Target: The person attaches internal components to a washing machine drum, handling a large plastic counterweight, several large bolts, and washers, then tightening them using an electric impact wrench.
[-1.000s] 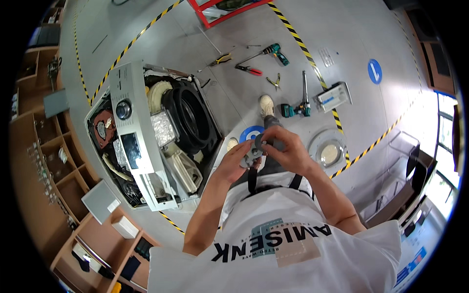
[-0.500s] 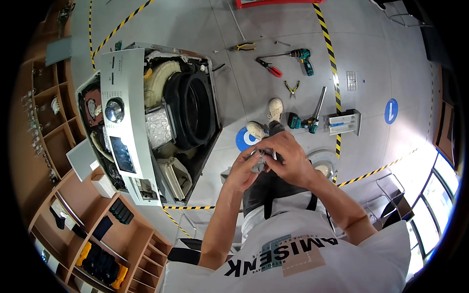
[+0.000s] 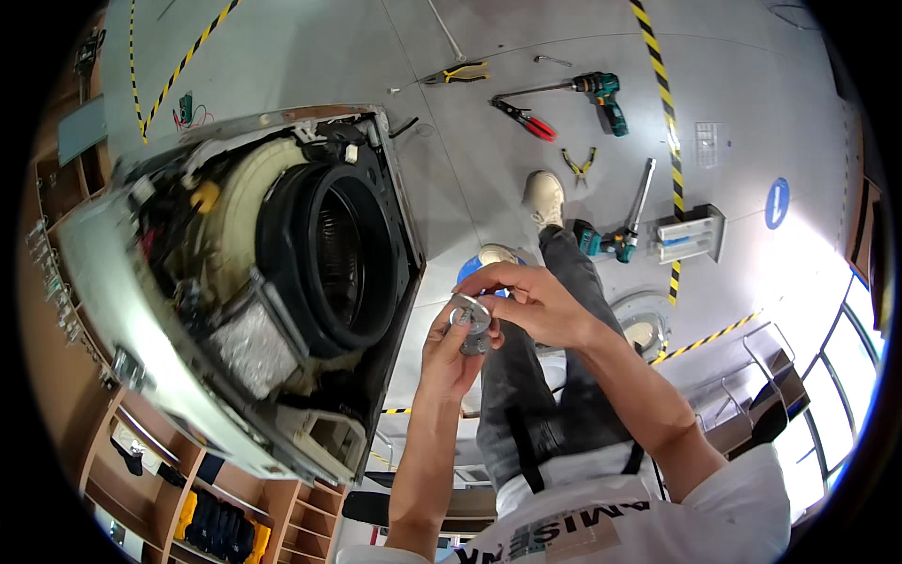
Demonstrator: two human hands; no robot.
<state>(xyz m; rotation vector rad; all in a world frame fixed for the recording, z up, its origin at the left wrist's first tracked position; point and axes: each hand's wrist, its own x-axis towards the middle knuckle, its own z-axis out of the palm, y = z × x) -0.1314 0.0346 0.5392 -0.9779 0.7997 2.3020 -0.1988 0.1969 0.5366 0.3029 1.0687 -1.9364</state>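
A small round silver metal part (image 3: 471, 322), with a disc at its top, is in my hands near the centre. My left hand (image 3: 446, 357) is closed on it from the left, thumb on its face. My right hand (image 3: 526, 301) reaches over from the right, fingers bent at the disc's edge, gripping it. Just left is an opened washing machine (image 3: 404, 203) with a black rubber door gasket (image 3: 282, 258), cream tub (image 3: 244, 207), foil-wrapped block (image 3: 254, 348) and wiring. My trousered legs and light shoes (image 3: 545, 198) are below the part.
On the floor lie pliers (image 3: 537, 122), cordless drills (image 3: 601, 94), a long metal tool (image 3: 645, 193), a detergent drawer (image 3: 695, 235) and a round door (image 3: 648, 310). Hazard tape (image 3: 662, 85) marks the floor. Wooden shelving (image 3: 263, 498) stands left, a metal chair (image 3: 756, 371) right.
The washing machine looms larger and lower-left as the view has shifted toward it. My hands have turned the metal part, exposing its disc, and moved slightly left since half a second ago.
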